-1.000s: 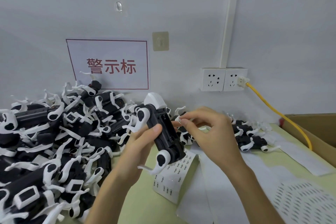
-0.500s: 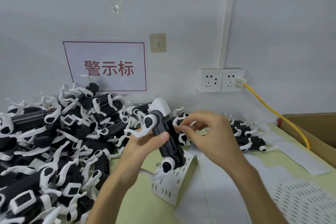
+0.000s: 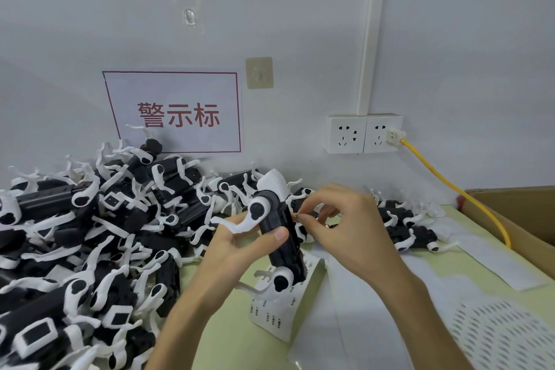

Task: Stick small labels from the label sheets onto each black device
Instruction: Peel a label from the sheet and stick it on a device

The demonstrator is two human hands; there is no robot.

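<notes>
Gripping the black device [image 3: 282, 237], the left hand [image 3: 240, 249] could let it twist, skewing the label the right hand [image 3: 339, 225] seemingly pinches.

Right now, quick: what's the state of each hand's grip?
Left hand: grip closed around the black device.
Right hand: fingertips pinched at the device's side; whether they hold anything is too small to tell.

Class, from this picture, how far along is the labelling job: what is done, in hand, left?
Done: perhaps the few devices at right; labels unreadable. In hand: left hand grips one black device, right hand pinches what seems a label at its side. Left: the large pile; the label sheet holds more labels.
</notes>
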